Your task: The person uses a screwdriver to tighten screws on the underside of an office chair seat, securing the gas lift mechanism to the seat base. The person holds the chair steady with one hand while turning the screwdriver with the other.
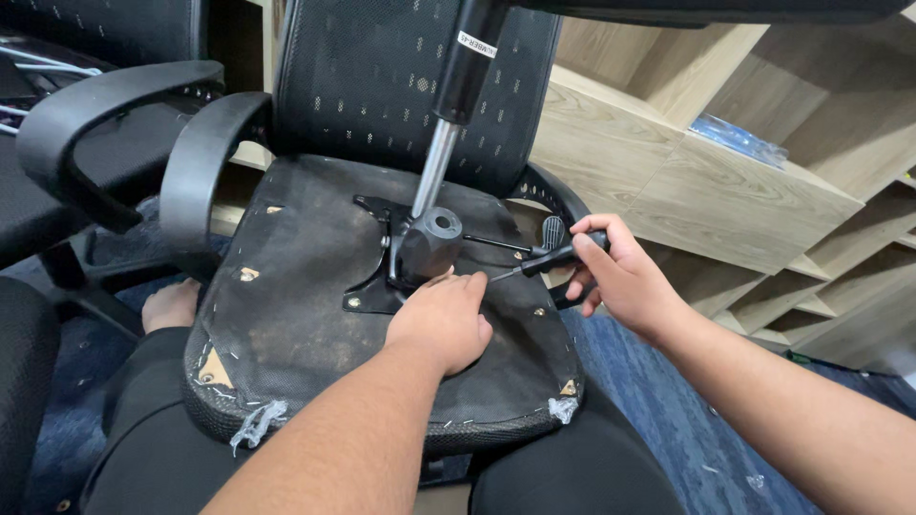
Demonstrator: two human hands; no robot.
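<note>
We press our left hand (pixel 441 319) flat on the upturned chair seat (pixel 305 286), beside the metal mechanism plate (pixel 382 277) — our right hand (pixel 611 272) is clamped on the screwdriver (pixel 549 259), tip at the plate. The gas cylinder (pixel 453 105) stands mounted — the fastening seems unfinished.

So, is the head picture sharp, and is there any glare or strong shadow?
Head view: mostly sharp and evenly lit; mild glare streaks the shiny metal gas-lift cylinder; only soft shadow under the left hand on the black fabric seat underside; the right hand with the black-handled screwdriver is crisp; edges bend slightly.
</note>
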